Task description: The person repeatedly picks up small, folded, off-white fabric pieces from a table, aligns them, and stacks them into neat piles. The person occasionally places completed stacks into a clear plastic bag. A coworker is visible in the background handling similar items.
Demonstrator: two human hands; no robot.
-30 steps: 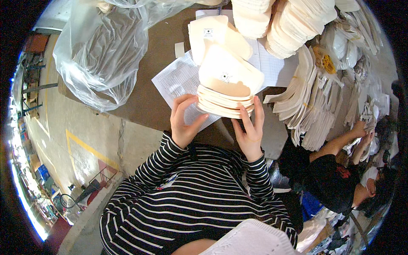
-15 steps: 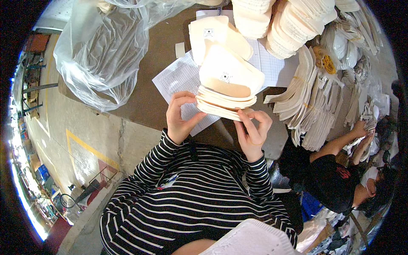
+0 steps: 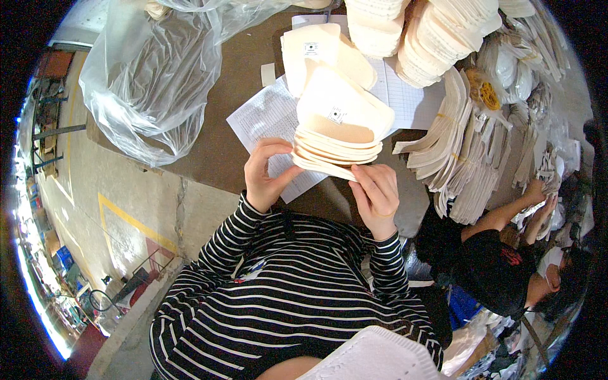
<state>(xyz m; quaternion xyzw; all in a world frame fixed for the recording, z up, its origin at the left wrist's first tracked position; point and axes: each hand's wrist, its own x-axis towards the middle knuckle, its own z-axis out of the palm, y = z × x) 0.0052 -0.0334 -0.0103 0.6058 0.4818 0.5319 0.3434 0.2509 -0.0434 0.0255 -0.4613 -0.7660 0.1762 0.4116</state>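
Left hand (image 3: 269,172): centre of the frame, fingers bent and thumb apart in a C, tips gripping the stack's left edge.
Right hand (image 3: 376,195): right of centre, fingers curled together, thumb beneath, pinching the stack's lowest edge at its right corner.
Cream stack (image 3: 342,104): upper centre, its lower edges fanned.
Forearms: rising from lower frame, converging.

Cream, round-edged stacked pieces (image 3: 342,134) at centre contrast with a black long-sleeved top striped in white (image 3: 285,285), lower centre, and a brown tabletop (image 3: 242,63).
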